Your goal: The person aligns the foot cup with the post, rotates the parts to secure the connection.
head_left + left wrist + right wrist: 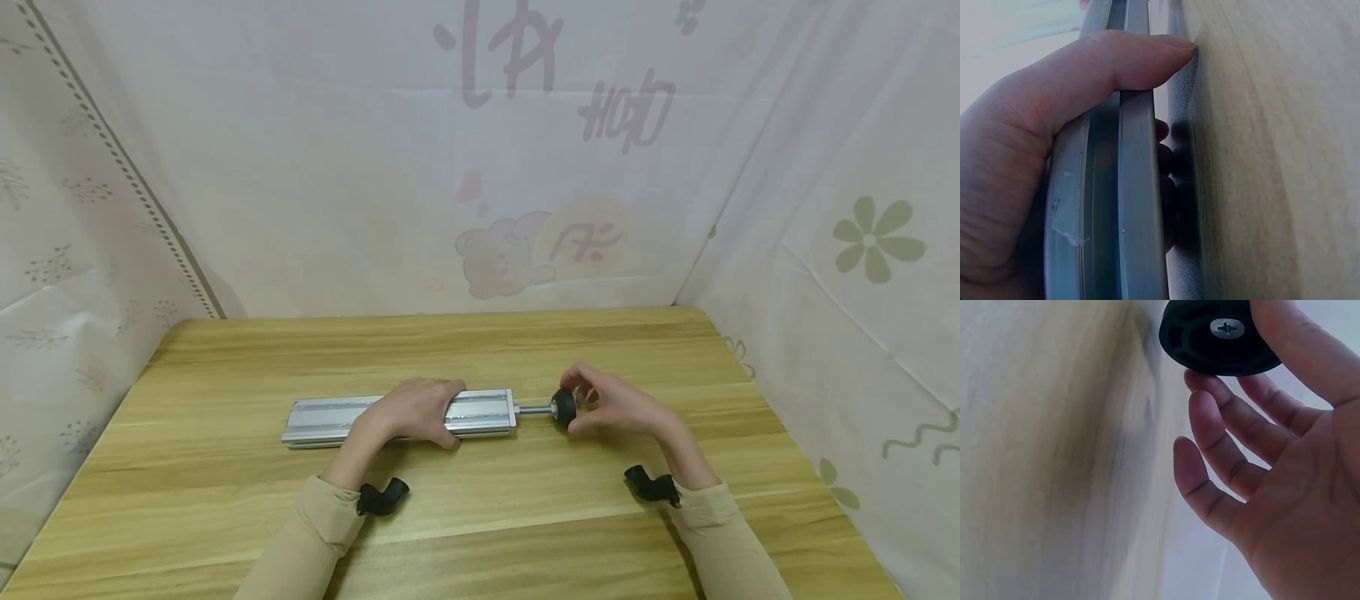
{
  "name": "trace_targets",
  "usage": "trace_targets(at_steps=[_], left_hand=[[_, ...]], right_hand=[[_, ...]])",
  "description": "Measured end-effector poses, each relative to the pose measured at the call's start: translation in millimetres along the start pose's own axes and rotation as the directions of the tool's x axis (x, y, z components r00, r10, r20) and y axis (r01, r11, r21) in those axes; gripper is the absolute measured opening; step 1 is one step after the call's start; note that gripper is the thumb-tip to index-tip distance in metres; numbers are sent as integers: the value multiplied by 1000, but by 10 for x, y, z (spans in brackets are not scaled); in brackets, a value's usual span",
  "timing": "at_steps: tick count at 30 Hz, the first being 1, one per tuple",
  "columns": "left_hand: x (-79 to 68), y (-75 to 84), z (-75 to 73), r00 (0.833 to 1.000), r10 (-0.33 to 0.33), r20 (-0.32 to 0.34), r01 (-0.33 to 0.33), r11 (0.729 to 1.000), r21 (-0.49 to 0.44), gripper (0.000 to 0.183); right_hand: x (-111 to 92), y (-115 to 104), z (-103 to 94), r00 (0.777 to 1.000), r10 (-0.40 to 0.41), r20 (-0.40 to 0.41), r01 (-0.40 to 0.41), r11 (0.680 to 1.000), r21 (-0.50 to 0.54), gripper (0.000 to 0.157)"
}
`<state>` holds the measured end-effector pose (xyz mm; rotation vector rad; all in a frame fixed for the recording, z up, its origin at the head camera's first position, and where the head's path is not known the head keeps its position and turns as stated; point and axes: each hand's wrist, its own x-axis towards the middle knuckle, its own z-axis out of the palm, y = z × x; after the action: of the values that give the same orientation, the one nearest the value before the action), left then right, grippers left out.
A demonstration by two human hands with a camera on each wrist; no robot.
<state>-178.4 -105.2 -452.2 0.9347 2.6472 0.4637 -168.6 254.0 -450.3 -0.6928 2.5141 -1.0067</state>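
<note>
A silver aluminium profile (483,408) lies lengthwise across the middle of the wooden table. My left hand (418,408) grips it from above, thumb along the near side. Fingertips (1162,130) show past its lower edge in the left wrist view. From the profile's right end a threaded rod (535,410) sticks out, carrying a round black levelling foot (563,409). My right hand (618,405) pinches the foot by its rim between thumb and fingers, while the other fingers are loosely bent. The right wrist view shows a cross-slot screw head (1227,328) in the foot's ribbed underside.
The wooden table (480,533) has a light wood grain. Printed white cloth (337,167) hangs behind it and along both sides. A black camera mount (382,497) sits at the left wrist, another mount (649,485) at the right.
</note>
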Motion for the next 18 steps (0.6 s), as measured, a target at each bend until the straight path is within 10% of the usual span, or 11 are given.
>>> trace_targets(at_steps=[18], left_hand=[[10, 1, 3, 1000, -3, 3, 3, 1000, 12, 50]], right_hand=[[-8, 31, -46, 998, -16, 53, 19, 999, -50, 52]])
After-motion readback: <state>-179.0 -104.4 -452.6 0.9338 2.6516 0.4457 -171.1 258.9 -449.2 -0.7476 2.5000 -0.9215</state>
